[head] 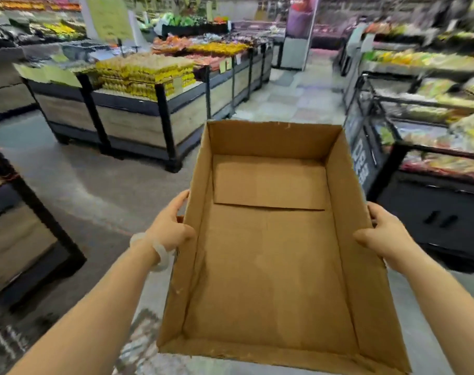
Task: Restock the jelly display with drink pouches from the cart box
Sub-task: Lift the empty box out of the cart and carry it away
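I am carrying the cardboard box (271,239) out in front of me with both hands, held clear of the floor in a shop aisle. My left hand (168,226) is gripping the left wall, thumb hooked over the rim and fingers curled along the outside. My right hand (384,234) is gripping the right wall the same way, thumb on the rim, fingers wrapped round the outer face. A pale bracelet (157,253) is sitting on my left wrist.

I am finding the box empty: only its bare bottom flaps are showing, and no drink pouches are in view anywhere in it. I cannot identify the jelly display or the cart; the surroundings are blurred. I judge the stocking from this box to be finished, with the box now going for disposal or refill.

Risks I am noting:
- The thin walls are flexing under a rim-only grip; a squeeze could buckle a side and let it slip.
- The box is blocking my view of the floor ahead, inviting a trip.
- The egg stand (146,74) on the left and the chiller (420,131) on the right are narrowing the aisle; a wide corner could clip either.
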Demonstrator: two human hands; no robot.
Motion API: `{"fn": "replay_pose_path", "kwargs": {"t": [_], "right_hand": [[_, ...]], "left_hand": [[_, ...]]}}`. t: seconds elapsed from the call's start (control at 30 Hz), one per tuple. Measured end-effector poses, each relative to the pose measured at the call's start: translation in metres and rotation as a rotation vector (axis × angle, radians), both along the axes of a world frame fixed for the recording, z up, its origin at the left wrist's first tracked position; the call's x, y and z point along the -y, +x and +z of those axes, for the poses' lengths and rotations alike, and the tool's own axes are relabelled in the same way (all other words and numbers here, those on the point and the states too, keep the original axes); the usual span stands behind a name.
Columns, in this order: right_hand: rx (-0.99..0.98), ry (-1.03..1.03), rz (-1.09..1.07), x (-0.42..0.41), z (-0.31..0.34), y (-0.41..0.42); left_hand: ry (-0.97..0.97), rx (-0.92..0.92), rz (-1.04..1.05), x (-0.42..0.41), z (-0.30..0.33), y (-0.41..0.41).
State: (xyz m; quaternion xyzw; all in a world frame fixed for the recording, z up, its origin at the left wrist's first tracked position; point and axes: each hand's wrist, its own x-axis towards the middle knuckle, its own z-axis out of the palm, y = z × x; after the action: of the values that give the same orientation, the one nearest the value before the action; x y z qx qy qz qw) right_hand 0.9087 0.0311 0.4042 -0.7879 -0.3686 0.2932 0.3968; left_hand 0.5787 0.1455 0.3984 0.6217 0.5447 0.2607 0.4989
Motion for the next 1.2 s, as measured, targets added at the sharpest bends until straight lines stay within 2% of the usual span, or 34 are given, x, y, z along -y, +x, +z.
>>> {"fn": "replay_pose_path", "kwargs": {"t": [0.37,0.57,0.73,0.93,1.2], "right_hand": [[-0.031,0.01,-0.472,0.066,0.003,0.159],[-0.023,-0.002,-0.728,0.11,0.017,0.218],[-0.052,0.017,-0.989,0.18,0.016,0.264],[-0.036,-0.004,-1.234,0.284,0.009,0.337],[0.011,0.001,-1.391,0.401,0.036,0.469]], "left_hand": [[-0.009,0.038,-0.472,-0.079,0.002,0.256],[0.063,-0.006,-0.756,-0.092,0.022,0.401],[0.111,-0.044,-1.028,-0.049,0.026,0.528],[0.138,-0.029,-1.307,0.041,0.025,0.681],[0.162,0.001,-1.421,0.169,0.036,0.867]]}}
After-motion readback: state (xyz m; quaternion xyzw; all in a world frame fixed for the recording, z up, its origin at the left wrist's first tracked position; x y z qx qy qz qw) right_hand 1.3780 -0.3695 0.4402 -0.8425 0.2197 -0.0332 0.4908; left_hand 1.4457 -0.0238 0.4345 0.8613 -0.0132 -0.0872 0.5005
